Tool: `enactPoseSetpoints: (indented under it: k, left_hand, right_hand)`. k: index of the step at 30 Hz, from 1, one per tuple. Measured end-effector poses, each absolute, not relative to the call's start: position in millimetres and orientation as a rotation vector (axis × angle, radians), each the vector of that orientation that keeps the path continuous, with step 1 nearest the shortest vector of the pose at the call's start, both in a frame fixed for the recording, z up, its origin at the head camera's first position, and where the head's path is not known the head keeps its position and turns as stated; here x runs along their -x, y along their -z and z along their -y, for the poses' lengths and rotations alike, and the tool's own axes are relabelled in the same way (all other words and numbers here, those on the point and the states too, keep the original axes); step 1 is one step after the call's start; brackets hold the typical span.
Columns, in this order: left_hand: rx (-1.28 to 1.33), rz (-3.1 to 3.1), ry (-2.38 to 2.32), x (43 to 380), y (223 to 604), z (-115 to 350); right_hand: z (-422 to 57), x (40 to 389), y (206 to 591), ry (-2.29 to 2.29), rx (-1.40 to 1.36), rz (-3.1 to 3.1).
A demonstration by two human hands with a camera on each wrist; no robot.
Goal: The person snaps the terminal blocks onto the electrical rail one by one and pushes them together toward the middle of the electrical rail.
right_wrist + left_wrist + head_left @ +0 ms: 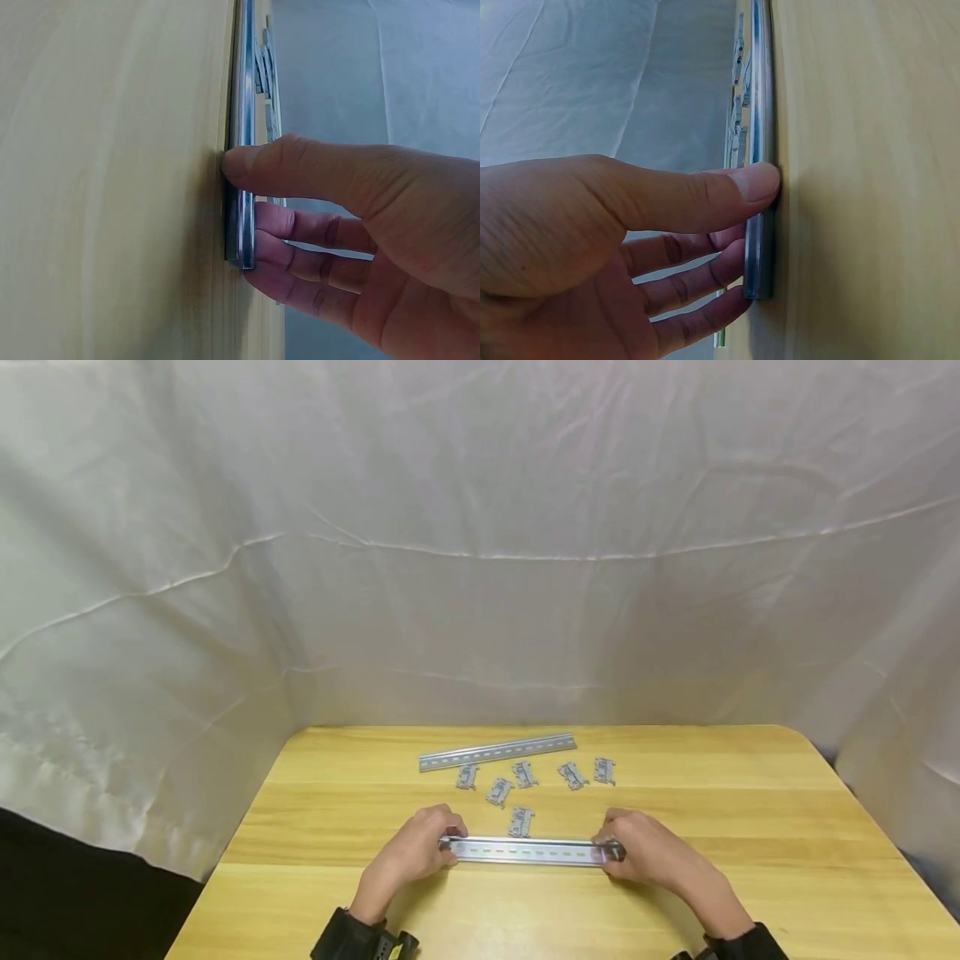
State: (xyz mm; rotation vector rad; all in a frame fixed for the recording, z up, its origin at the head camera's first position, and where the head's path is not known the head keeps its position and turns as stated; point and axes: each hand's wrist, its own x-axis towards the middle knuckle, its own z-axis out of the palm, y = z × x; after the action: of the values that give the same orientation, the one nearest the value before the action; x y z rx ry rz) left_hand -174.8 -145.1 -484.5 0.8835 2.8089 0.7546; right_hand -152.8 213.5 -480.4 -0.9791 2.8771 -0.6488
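A slotted metal DIN rail [525, 852] lies crosswise near the front of the wooden table, its slotted face showing in the head view. My left hand [418, 852] grips its left end, thumb on the near edge and fingers on the far edge. At the other end my right hand [647, 850] holds the rail the same way. Both wrist views show the thumb [756, 182] and the opposite thumb [241, 163] pressed against the rail's side. One grey terminal block [521, 822] sits just behind the rail's middle.
A second DIN rail [498, 752] lies at a slant near the table's back edge. Between the two rails are several more grey terminal blocks, among them one at the right [604, 771]. Pale cloth [480, 610] hangs behind the wooden table [750, 827].
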Motion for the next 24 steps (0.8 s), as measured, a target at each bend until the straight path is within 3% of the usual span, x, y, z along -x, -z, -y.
enactPoseSetpoints:
  k: [24]
  left_hand:
    - [-0.885,-2.884,-0.776,185,495,147]
  right_hand:
    - [-212,174,478,0.65,0.922,-2.867]
